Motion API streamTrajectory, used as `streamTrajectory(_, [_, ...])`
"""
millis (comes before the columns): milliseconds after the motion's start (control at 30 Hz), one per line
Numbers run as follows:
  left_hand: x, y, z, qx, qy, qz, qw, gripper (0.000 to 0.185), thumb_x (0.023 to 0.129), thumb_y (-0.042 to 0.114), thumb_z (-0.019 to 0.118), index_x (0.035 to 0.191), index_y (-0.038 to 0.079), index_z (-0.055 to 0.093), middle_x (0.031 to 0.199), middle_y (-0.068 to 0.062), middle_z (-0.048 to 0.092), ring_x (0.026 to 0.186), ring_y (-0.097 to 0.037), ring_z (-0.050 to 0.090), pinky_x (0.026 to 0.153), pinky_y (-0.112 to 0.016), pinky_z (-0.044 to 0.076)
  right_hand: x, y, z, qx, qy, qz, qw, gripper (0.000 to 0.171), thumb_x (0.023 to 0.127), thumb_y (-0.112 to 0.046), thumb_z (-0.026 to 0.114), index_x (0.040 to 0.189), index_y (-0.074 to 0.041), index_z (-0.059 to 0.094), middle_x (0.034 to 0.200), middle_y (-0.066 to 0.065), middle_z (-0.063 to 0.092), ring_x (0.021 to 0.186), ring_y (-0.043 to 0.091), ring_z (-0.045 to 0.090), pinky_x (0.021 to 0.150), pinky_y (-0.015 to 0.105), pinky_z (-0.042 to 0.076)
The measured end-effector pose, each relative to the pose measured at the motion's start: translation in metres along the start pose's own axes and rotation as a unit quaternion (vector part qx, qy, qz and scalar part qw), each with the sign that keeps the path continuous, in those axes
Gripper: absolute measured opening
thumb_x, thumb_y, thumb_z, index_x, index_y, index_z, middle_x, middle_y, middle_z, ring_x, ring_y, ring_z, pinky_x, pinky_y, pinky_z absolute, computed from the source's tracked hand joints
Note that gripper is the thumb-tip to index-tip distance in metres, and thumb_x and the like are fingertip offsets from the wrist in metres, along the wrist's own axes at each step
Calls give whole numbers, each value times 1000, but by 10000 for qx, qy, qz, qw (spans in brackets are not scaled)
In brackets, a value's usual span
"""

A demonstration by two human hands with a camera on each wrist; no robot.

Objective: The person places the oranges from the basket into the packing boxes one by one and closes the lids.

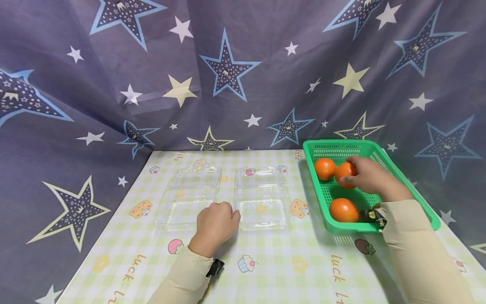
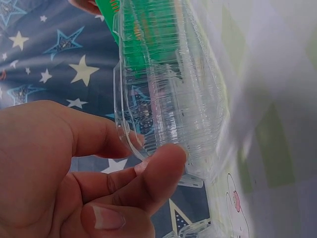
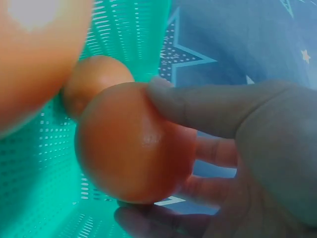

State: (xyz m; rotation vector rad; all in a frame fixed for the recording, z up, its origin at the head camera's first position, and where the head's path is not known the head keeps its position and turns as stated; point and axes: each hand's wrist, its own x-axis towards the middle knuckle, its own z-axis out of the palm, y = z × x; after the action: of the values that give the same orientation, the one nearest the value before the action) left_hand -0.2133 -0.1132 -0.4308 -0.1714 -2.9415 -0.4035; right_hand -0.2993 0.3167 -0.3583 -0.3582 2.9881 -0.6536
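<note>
Gripping one orange tomato (image 1: 344, 172) with my right hand (image 1: 370, 178), thumb and fingers curled round it, I am holding it inside the green basket (image 1: 417, 192) on the table's right side. Two more tomatoes are lying in that basket, one far-left (image 1: 324, 168), one near (image 1: 343, 210). My left hand (image 1: 214, 223) is resting loosely curled, holding nothing, fingertips touching the near edge of the right clear plastic container (image 1: 262, 198); another open clear container (image 1: 187, 196) is lying just left.
</note>
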Motion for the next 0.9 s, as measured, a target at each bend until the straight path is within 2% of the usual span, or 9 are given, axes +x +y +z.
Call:
streamTrajectory(233, [0, -1, 1, 33, -18, -5, 10000, 56, 99, 32, 61, 50, 18, 37, 48, 3, 33, 45, -18, 40, 43, -36, 30, -8, -3, -9, 40, 103, -1, 9999, 76, 96, -30, 74, 152, 8, 38, 135, 31, 57, 109, 43, 59, 91, 60, 50])
streamTrajectory(767, [0, -1, 1, 20, -8, -7, 10000, 55, 98, 32, 61, 50, 18, 38, 48, 3, 34, 45, -19, 40, 44, -36, 30, -30, -16, -14, 356, 602, 47, 9975, 73, 96, -36, 74, 150, 0, 42, 130, 23, 59, 106, 37, 58, 89, 53, 48])
streamTrajectory(900, [1, -1, 1, -38, 8, -3, 10000, 56, 98, 32, 62, 50, 18, 37, 48, 4, 31, 45, -18, 37, 43, -35, 29, -36, -22, -17, 346, 733, 142, 9966, 75, 95, -40, 75, 152, -4, 42, 131, 21, 58, 109, 38, 56, 91, 56, 47])
